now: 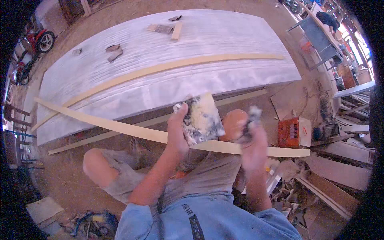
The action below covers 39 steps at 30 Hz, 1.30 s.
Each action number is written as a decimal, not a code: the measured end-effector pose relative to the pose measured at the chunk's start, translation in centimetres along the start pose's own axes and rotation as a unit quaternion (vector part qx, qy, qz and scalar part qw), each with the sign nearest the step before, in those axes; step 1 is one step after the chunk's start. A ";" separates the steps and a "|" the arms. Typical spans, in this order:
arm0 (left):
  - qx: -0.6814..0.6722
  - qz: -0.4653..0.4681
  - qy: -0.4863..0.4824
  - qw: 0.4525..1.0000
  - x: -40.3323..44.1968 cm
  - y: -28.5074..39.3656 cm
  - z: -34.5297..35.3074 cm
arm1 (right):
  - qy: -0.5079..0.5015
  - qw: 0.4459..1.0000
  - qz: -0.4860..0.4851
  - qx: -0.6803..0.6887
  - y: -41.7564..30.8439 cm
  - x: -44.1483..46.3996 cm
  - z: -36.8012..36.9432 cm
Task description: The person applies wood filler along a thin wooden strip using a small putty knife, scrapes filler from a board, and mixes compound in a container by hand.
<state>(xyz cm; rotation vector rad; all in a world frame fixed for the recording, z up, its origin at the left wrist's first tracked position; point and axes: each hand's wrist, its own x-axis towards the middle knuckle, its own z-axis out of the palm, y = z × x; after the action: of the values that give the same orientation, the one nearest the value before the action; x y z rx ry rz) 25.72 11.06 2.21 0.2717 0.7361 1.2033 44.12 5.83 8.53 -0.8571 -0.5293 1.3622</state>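
My left hand (pixel 178 129) grips the edge of a small square board (pixel 205 117) smeared with pale yellowish paste and dark stains. To its right, my right hand (pixel 254 145) is closed around a small dark tool (pixel 250 125) with a whitish clump at its upper end; motion blurs it, so its kind is unclear. A long thin wooden strip (pixel 120 127) lies across my lap, passing below the board and behind my right hand. Its left end rests over the large whitish panel (pixel 168 86).
On the panel lie a second long strip (pixel 172 64), a short wood block (pixel 177 31) and several dark scraps. An orange box (pixel 289 133) stands at right, beside piled wood offcuts (pixel 340 170). A blue power tool (pixel 96 224) sits lower left. A person (pixel 328 20) bends at far right.
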 end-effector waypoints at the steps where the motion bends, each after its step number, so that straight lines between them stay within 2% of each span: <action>1: -0.133 -0.019 -0.015 0.991 0.6 0.0 -0.5 | 0.002 0.999 0.039 -0.036 1.6 -1.0 -0.2; 3: -0.112 0.005 -0.035 0.993 0.4 0.1 -1.0 | -0.003 0.995 0.080 -0.062 3.7 -2.6 -0.3; 5: -0.164 0.037 -0.021 0.986 -0.1 0.6 -1.0 | -0.015 0.979 0.175 -0.106 5.2 -3.4 0.9; 6: -0.140 0.086 -0.001 0.986 -0.1 0.6 -1.0 | -0.016 0.980 0.173 -0.100 5.9 -3.6 1.5; 7: -0.136 0.086 -0.003 0.987 -0.2 0.5 -0.9 | -0.017 0.977 0.189 -0.095 6.7 -3.4 2.1; 9: -0.079 0.178 0.002 0.981 -0.4 0.2 -0.7 | -0.015 0.975 0.202 -0.089 7.3 -2.8 2.4; 10: -0.079 0.177 0.000 0.981 -0.8 0.2 -0.9 | -0.032 0.968 0.237 -0.080 7.5 -2.2 2.4; 11: -0.005 0.160 0.009 0.987 -1.5 0.1 -1.0 | -0.050 0.958 0.272 -0.071 7.6 -1.9 2.5; 12: 0.069 0.143 0.019 0.987 -2.1 0.1 -1.2 | -0.050 0.958 0.272 -0.071 7.6 -1.6 2.9; 13: 0.070 0.143 0.019 0.987 -2.4 0.0 -1.1 | -0.063 0.958 0.274 -0.054 7.5 -1.5 3.3; 15: 0.165 0.150 0.056 0.973 -2.9 0.0 -0.9 | -0.076 0.956 0.279 -0.038 7.7 -1.7 3.9; 19: 0.155 0.177 0.069 0.969 -2.9 -0.2 -1.7 | -0.083 0.947 0.308 0.016 8.3 -2.0 4.3; 21: 0.128 0.149 0.124 0.973 -3.3 -0.4 -1.9 | -0.078 0.946 0.311 0.037 8.7 -2.2 4.8; 22: 0.128 0.148 0.125 0.973 -3.4 -0.5 -2.1 | -0.029 0.952 0.304 0.022 8.9 -2.4 5.4; 23: 0.078 0.140 0.091 0.983 -3.5 -0.6 -2.4 | 0.019 0.955 0.297 0.008 9.0 -2.6 5.8; 24: 0.028 0.133 0.057 0.989 -3.8 -0.7 -2.7 | 0.017 0.954 0.301 0.008 9.9 -2.3 5.4; 25: 0.029 0.134 0.061 0.989 -4.1 -1.1 -2.9 | 0.008 0.977 0.061 -0.202 11.4 -1.5 4.5; 26: 0.016 0.138 0.044 0.989 -4.5 -1.9 -3.0 | -0.023 0.949 -0.058 -0.309 11.9 -0.4 3.2; 27: 0.002 0.140 0.026 0.990 -4.9 -2.6 -3.3 | -0.025 0.893 -0.182 -0.410 12.3 0.8 2.1; 28: 0.037 0.139 -0.022 0.989 -5.6 -3.0 -4.1 | -0.036 0.889 -0.178 -0.421 11.1 1.9 1.5; 29: 0.037 0.135 -0.022 0.990 -6.0 -3.4 -4.5 | -0.047 0.884 -0.175 -0.432 10.0 3.0 0.8; 30: 0.077 0.154 0.003 0.985 -6.2 -3.7 -4.8 | 0.012 0.968 -0.078 -0.236 7.7 3.0 1.7; 31: 0.113 0.173 0.032 0.978 -6.3 -3.9 -4.9 | 0.069 0.997 0.027 -0.030 6.2 2.8 2.6; 33: 0.099 0.188 0.063 0.975 -4.7 -2.6 -5.0 | 0.126 0.991 0.030 -0.031 6.7 1.5 4.1; 35: 0.094 0.198 0.089 0.972 -3.6 -0.8 -4.9 | 0.039 0.962 0.269 -0.034 7.8 -0.5 4.5; 36: 0.053 0.182 0.075 0.979 -3.5 0.0 -4.7 | 0.038 0.962 0.269 -0.033 8.5 -1.2 4.7; 38: -0.007 0.144 0.074 0.987 -4.0 0.4 -4.5 | -0.063 0.927 0.369 0.000 10.5 -2.3 4.7; 39: -0.004 0.140 0.077 0.987 -4.0 0.3 -5.1 | -0.059 0.927 0.371 0.005 11.3 -2.3 5.2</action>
<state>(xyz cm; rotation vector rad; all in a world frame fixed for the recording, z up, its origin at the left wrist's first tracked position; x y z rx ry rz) 21.52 6.54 0.05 0.2850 0.8470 1.5056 32.76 4.60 3.09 -1.0206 -0.2876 2.1159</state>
